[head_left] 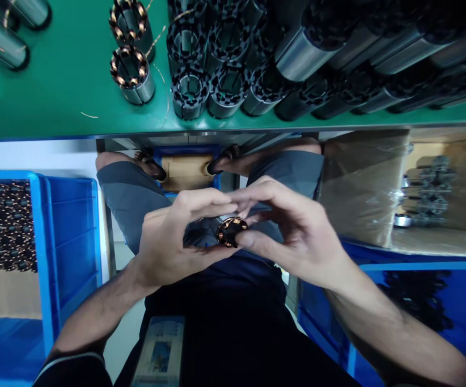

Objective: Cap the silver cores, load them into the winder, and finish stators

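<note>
Over my lap I hold a metal stator core with copper windings at its end. My left hand is wrapped round its body. My right hand pinches the wound end with thumb and fingertips. Both hands meet above my grey shorts. On the green bench above stand two wound stators and a cluster of bare black-ended cores.
Blue crates stand at the left, one filled with wound stators. A cardboard box with plastic liner holds more cores at the right. Another blue bin is lower right. Long metal cores lie on the bench's right.
</note>
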Tool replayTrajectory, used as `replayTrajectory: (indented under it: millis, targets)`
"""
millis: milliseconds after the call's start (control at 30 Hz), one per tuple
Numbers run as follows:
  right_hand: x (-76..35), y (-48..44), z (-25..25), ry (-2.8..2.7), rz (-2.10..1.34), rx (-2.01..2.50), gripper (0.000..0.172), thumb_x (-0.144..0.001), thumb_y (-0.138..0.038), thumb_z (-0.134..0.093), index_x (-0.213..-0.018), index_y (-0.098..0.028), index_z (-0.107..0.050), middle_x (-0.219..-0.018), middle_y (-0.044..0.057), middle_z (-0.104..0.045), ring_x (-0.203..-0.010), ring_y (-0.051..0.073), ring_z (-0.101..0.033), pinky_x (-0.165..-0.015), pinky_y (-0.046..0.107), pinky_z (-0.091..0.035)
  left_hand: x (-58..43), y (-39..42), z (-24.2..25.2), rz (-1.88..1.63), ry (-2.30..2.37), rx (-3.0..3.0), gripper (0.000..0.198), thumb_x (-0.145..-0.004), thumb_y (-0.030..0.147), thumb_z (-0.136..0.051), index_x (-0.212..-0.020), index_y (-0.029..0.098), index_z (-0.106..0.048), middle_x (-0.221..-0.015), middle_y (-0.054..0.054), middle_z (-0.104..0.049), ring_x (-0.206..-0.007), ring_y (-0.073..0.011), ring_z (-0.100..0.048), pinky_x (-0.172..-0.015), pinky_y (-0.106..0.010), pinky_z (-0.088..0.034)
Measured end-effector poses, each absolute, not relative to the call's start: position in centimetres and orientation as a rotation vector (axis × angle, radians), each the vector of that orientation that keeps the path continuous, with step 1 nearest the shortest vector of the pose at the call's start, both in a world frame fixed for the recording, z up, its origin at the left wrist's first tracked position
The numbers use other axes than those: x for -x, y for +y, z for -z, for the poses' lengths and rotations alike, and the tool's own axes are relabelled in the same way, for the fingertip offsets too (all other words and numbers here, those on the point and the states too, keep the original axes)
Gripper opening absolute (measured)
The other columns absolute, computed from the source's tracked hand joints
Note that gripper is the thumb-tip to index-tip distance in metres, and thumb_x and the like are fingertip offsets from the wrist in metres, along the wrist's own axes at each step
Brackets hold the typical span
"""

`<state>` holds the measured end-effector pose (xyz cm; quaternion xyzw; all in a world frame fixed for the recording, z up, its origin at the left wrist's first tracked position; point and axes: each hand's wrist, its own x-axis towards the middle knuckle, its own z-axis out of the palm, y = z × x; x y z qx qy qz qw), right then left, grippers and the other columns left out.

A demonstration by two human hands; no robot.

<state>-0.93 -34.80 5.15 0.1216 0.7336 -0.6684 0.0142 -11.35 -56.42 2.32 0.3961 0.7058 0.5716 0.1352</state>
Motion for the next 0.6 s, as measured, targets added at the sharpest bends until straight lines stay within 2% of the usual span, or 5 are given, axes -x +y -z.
replayTrajectory:
  millis: [133,300,367,467,600]
  targets:
    - [0.7,-34.1,-4.9,2.525,2.102,-0.452,0.008,-0.101,-0.030,-0.103,-0.101,-0.033,-0.095,-0.094,0.003,-0.084,-0.086,0.021,-0.077,-0.080,0.037,-0.068,11.5,-55.8,-2.4,-1.676,2.116,-1.314,0.042,-0.102,0.030,-0.103,-0.138,0.030,-0.081,-0.127,0.000,-0.095,-0.102,-0.0209,-0.094,-0.092,-0.030,-0.079]
    - [0.9,-34.4,-3.0,2.690,2.535,-0.824,0.018,-0.104,-0.043,-0.100,-0.096,-0.029,-0.092,-0.079,-0.002,-0.073,-0.069,0.016,-0.066,-0.073,0.032,-0.069,12.0,-54.7,-3.4,-1.749,2.443,-1.229,0.029,-0.093,0.034,-0.106,-0.111,0.028,-0.083,-0.097,0.005,-0.092,-0.076,-0.0155,-0.084,-0.067,-0.032,-0.069]
    - [0.8,-35.0,-2.9,2.817,2.430,-0.625,0.015,-0.099,-0.036,-0.104,-0.105,-0.027,-0.094,-0.085,0.000,-0.079,-0.078,0.018,-0.074,-0.079,0.033,-0.070,12.2,-54.6,-3.7,-1.722,2.515,-1.202,0.024,-0.099,0.040,-0.102,-0.110,0.028,-0.084,-0.092,0.006,-0.089,-0.071,-0.0144,-0.080,-0.062,-0.033,-0.066]
    - [0.5,-35.7,-3.1,2.871,2.186,-0.240,0.028,-0.093,-0.024,-0.107,-0.117,-0.028,-0.094,-0.100,0.003,-0.089,-0.089,0.023,-0.083,-0.083,0.038,-0.071,12.3,-54.9,-3.8,-1.658,2.500,-1.208,0.022,-0.109,0.048,-0.095,-0.117,0.030,-0.086,-0.102,0.005,-0.092,-0.078,-0.0164,-0.083,-0.065,-0.035,-0.070]
    - [0.7,-35.4,-3.6,2.921,2.109,-0.137,0.019,-0.096,-0.016,-0.103,-0.105,-0.028,-0.090,-0.094,0.001,-0.089,-0.083,0.023,-0.082,-0.091,0.044,-0.073,12.0,-55.1,-3.3,-1.568,2.538,-1.226,0.022,-0.114,0.046,-0.091,-0.127,0.032,-0.079,-0.109,0.003,-0.091,-0.088,-0.0185,-0.084,-0.075,-0.037,-0.074]
